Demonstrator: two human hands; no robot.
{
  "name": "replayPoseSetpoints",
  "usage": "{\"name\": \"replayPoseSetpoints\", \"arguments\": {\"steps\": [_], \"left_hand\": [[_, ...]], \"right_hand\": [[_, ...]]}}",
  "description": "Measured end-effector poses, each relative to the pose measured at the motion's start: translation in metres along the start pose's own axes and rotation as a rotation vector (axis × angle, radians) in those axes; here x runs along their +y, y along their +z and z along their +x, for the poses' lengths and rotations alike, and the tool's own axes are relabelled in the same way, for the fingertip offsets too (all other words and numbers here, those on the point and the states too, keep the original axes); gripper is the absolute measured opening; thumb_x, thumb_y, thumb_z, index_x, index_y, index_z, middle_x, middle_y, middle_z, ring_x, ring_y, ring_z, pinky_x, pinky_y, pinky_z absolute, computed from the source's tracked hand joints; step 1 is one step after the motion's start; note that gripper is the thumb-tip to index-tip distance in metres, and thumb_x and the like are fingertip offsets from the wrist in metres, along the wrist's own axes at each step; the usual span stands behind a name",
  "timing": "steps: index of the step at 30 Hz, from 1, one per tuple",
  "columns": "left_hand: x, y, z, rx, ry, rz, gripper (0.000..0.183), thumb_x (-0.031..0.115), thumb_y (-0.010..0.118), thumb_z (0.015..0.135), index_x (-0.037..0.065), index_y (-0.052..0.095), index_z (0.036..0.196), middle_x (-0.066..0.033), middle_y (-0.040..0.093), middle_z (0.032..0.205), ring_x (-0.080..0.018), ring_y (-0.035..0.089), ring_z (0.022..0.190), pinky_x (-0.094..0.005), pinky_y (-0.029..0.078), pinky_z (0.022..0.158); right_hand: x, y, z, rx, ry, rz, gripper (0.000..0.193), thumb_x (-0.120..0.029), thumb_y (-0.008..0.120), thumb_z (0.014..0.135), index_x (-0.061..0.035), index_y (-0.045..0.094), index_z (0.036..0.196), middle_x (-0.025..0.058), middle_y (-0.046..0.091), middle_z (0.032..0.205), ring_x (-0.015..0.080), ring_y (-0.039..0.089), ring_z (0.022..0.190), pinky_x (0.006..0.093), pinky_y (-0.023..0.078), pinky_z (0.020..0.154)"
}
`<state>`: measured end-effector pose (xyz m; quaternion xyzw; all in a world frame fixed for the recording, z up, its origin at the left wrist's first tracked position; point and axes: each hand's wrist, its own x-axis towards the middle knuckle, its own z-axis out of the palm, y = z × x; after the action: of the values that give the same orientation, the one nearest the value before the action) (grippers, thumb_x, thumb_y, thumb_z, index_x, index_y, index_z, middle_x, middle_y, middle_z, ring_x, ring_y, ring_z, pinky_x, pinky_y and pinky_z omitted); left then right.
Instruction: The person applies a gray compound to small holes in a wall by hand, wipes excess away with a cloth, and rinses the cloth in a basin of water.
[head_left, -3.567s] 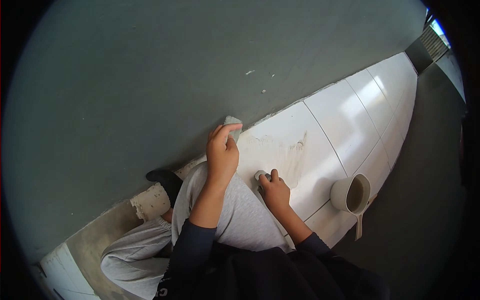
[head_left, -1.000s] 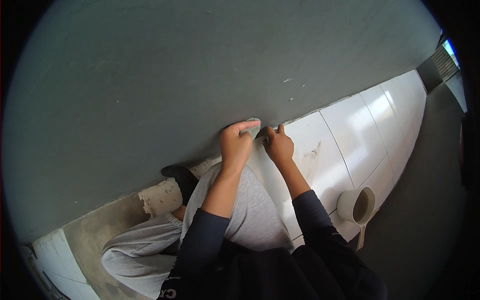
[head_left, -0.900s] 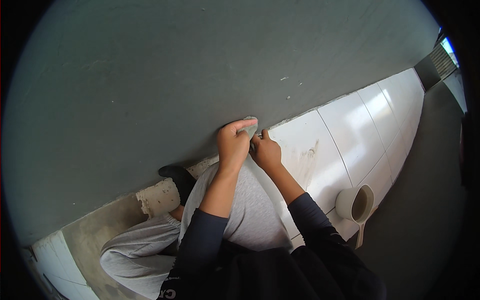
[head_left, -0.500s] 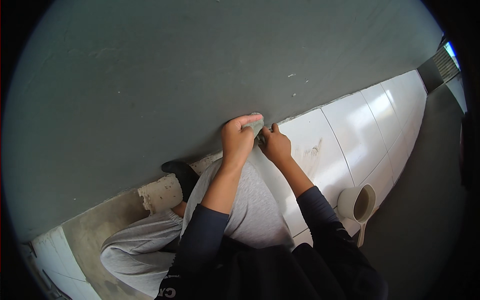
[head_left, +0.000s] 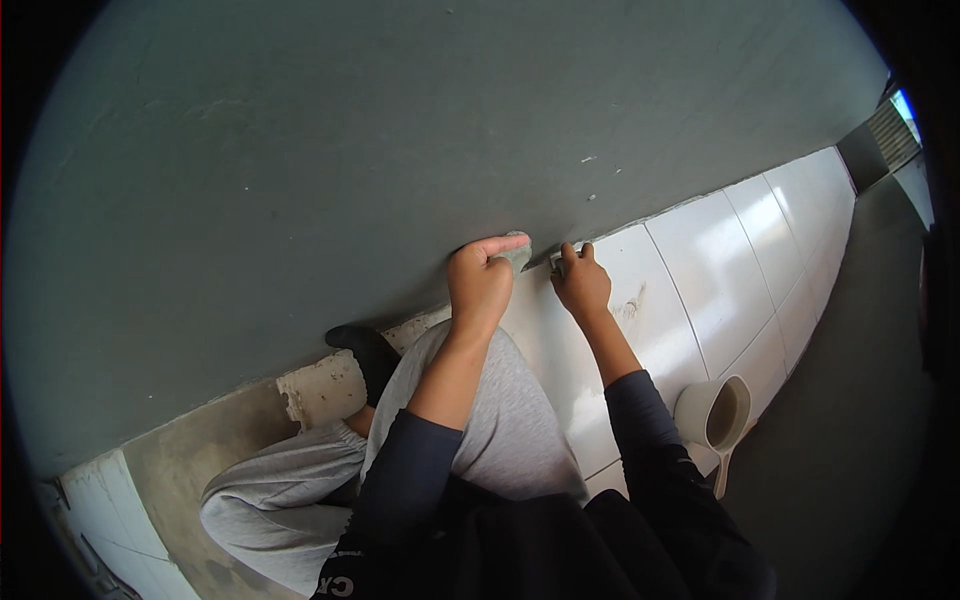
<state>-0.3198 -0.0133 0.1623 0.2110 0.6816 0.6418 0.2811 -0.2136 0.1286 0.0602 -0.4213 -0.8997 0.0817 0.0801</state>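
Our left hand point(head_left: 482, 280) gripped a grey sponge point(head_left: 518, 256) against the white tile's point(head_left: 690, 270) top edge; right hand point(head_left: 581, 283) pinched something small there. Smear point(head_left: 628, 303) remained; wiping looked unfinished.

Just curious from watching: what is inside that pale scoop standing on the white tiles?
The scoop holds something murky brown, probably a wet mix. Its depth and bottom are hidden by the rim. It stands on the tiles, near the right forearm.
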Motion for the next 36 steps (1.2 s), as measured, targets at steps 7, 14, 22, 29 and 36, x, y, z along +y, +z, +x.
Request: {"name": "replayPoseSetpoints", "arguments": {"steps": [7,14,22,29,36], "left_hand": [[-0.010,-0.007,0.002,0.042,0.086,-0.054,0.043,-0.006,0.039,0.067,0.000,0.070,0.096,-0.0079,0.066,0.080,-0.0056,0.046,0.054,-0.0198,0.039,0.053],[-0.009,0.002,0.003,0.083,0.068,-0.033,0.045,-0.007,0.037,0.066,0.000,0.070,0.096,-0.0076,0.065,0.075,-0.0069,0.045,0.052,-0.0212,0.039,0.051],[-0.006,0.000,0.003,0.006,0.011,0.008,0.045,-0.006,0.037,0.066,-0.001,0.070,0.095,-0.0121,0.068,0.084,-0.0080,0.052,0.059,-0.0215,0.043,0.059],[-0.009,-0.007,0.003,0.013,0.061,-0.053,0.040,-0.007,0.043,0.068,-0.001,0.070,0.097,-0.0139,0.067,0.098,-0.0153,0.060,0.092,-0.0243,0.044,0.084],[-0.009,0.002,0.002,0.045,0.058,-0.032,0.046,-0.007,0.036,0.065,-0.001,0.070,0.095,-0.0113,0.067,0.080,-0.0067,0.045,0.051,-0.0211,0.039,0.051]], "right_hand": [[-0.036,0.006,-0.023,-0.037,-0.248,0.048,0.041,-0.019,0.070,0.068,-0.0136,0.052,0.104,0.0170,0.051,0.103,0.0337,0.063,0.067,0.0424,0.052,0.057],[-0.029,0.005,-0.014,-0.026,-0.137,0.053,0.042,-0.020,0.070,0.069,-0.0131,0.051,0.105,0.0167,0.051,0.103,0.0335,0.063,0.070,0.0422,0.053,0.058],[-0.002,-0.002,-0.002,-0.004,-0.081,0.002,0.045,-0.019,0.073,0.068,-0.0130,0.050,0.107,0.0164,0.051,0.103,0.0325,0.064,0.069,0.0414,0.052,0.056],[-0.060,0.013,-0.045,-0.077,-0.330,0.103,0.038,-0.017,0.068,0.070,-0.0128,0.053,0.104,0.0156,0.052,0.098,0.0320,0.064,0.068,0.0420,0.052,0.056],[-0.021,0.004,-0.021,0.017,-0.050,0.000,0.039,-0.018,0.072,0.068,-0.0122,0.052,0.101,0.0156,0.051,0.101,0.0325,0.063,0.066,0.0406,0.052,0.054]]}}
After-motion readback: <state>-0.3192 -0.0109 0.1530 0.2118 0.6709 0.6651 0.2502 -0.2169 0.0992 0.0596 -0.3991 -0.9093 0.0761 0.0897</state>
